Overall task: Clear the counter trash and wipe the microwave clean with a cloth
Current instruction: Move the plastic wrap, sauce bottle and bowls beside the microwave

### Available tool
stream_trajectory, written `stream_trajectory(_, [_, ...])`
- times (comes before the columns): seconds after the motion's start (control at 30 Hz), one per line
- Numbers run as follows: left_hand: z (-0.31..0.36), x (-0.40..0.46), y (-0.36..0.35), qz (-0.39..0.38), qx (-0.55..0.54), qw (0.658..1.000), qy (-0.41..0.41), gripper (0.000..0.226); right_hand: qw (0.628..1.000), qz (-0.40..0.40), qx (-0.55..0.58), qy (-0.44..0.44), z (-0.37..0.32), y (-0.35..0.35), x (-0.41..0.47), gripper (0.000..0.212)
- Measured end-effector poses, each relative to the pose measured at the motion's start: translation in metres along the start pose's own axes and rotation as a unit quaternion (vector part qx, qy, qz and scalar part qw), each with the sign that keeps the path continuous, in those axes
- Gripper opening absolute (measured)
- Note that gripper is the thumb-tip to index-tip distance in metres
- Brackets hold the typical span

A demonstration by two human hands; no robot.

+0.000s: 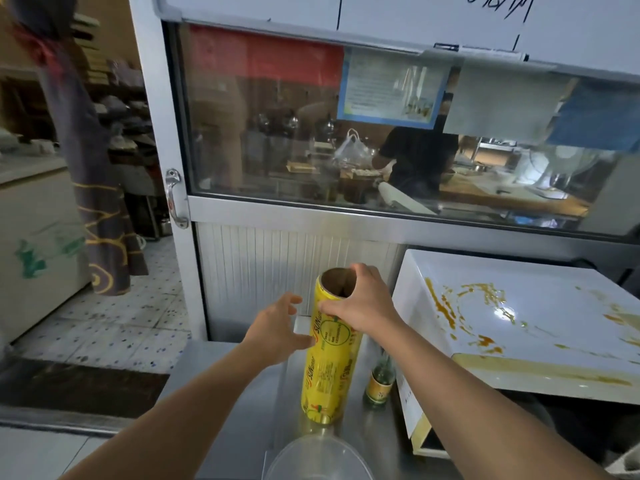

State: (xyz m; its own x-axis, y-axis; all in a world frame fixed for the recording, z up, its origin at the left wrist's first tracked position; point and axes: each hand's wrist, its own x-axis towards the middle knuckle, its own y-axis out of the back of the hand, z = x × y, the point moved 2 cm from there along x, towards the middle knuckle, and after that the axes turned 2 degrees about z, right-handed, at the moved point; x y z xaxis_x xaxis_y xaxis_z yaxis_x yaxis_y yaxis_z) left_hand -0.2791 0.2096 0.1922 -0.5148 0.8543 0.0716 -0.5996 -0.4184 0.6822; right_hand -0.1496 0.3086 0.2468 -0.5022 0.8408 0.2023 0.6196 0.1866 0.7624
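A tall yellow roll of cling film (329,368) stands upright on the steel counter (221,427), its cardboard core open at the top. My right hand (360,303) grips the roll's upper end, thumb on the near side and fingers over the far rim. My left hand (277,327) touches the roll's left side with its thumb, fingers spread and loosely bent. To the right stands the white microwave (540,341); its top is smeared with orange-brown sauce. No cloth is in view.
A small green glass bottle (379,382) with a yellow label stands between the roll and the microwave. A clear plastic lid or bowl (318,459) lies at the counter's near edge. Behind the counter rises a metal partition with a glass window (346,133). Tiled floor lies to the left.
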Motion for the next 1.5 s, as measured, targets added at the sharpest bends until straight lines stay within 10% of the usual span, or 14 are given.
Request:
stream_trajectory(1.13, [0.034, -0.078, 0.017, 0.029, 0.035, 0.998, 0.037, 0.081, 0.997, -0.06, 0.051, -0.015, 0.024, 0.069, -0.065, 0.099])
stream_trajectory(1.5, [-0.011, 0.015, -0.004, -0.121, -0.058, 0.991, -0.021, 0.095, 0.99, 0.019, 0.063, -0.121, 0.016, 0.037, -0.044, 0.09])
